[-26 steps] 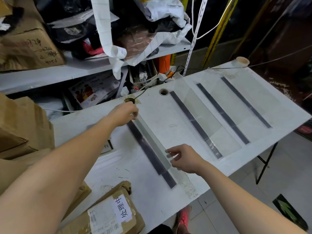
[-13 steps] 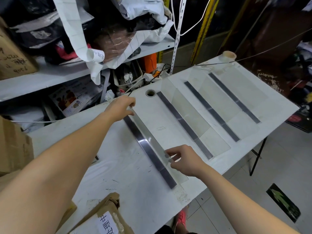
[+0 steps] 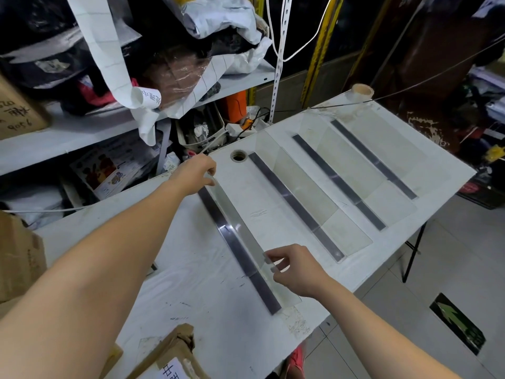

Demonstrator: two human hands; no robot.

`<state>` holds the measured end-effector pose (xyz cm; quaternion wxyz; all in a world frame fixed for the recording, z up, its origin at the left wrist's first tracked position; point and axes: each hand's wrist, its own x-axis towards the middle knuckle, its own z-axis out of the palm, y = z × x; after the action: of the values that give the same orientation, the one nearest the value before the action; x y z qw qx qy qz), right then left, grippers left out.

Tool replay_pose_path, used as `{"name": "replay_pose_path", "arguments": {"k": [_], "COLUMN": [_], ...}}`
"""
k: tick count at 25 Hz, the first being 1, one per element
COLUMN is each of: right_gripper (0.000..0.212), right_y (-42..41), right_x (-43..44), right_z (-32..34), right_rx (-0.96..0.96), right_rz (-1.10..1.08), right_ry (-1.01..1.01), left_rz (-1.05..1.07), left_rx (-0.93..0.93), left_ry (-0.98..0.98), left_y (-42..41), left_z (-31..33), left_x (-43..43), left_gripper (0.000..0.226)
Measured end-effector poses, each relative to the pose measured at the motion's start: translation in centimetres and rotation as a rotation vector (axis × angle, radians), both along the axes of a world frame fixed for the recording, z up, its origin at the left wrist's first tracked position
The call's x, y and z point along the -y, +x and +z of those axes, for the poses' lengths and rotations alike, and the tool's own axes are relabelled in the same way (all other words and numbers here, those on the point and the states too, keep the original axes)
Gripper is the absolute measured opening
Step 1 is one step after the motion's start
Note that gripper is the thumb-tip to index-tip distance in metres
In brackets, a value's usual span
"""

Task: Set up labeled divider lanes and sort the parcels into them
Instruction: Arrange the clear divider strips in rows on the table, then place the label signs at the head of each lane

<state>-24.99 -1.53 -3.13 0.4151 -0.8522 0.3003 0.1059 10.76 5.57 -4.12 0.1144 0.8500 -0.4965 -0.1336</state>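
dividers (image 3: 238, 228): four; hands (image 3: 297, 272): two

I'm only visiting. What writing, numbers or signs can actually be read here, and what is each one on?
"处理中", turned sideways: curled end of the white label strip hanging off the shelf.
"中", rest cut off: label on the cardboard parcel at the near table edge.
Handwritten digits, roughly "9005", unsure: cardboard box on the shelf.
Green arrow, no words: floor sign.
Print on the leaflet: too small to read.
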Motion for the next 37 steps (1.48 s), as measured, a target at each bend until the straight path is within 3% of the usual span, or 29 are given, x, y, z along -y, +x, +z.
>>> {"name": "replay_pose_path", "arguments": {"k": [7, 11, 14, 17, 20, 23, 28, 37], "right_gripper": [0.039, 0.052, 0.060, 0.063, 0.066, 0.069, 0.072, 0.073], "right_y": [0.4, 0.5, 0.6, 1.3, 2.5, 3.7, 4.5, 2.3], "right_x": [-0.1, -0.3, -0.4, -0.5, -1.0, -2.0, -4.5, -11.4], "right_z": [-0.2, 0.2, 1.4, 2.9, 4.5, 6.6, 10.6, 12.5], "right_rx": [0.014, -0.045, -0.112, -0.062, 0.037, 0.111, 0.194, 0.315], "right_rz": [-0.041, -0.028, 0.051, 0.168, 0.296, 0.409, 0.572, 0.742], "right_ry": [-0.073, -0.112, -0.283, -0.447, -0.508, -0.580, -0.626, -0.552], "left_rz": [0.015, 0.068, 0.117, 0.183, 0.256, 0.394, 0.596, 0.833], "left_rx": [0.018, 0.017, 0.068, 0.140, 0.201, 0.218, 0.195, 0.173], "left_ry": [0.006, 0.033, 0.078, 0.123, 0.192, 0.249, 0.269, 0.247], "left_y": [-0.3, -1.5, -2.7, -4.9, -7.8, -10.7, -17.8, -29.4], "left_z": [0.4, 1.1, 2.5, 4.7, 7.3, 9.4, 13.5, 15.0], "left_x": [-0.6, -1.2, -2.1, -4.2, -8.1, -13.0, -22.1, -32.4], "left_gripper": [0.027, 0.046, 0.054, 0.028, 0.021, 0.043, 0.054, 0.045]}}
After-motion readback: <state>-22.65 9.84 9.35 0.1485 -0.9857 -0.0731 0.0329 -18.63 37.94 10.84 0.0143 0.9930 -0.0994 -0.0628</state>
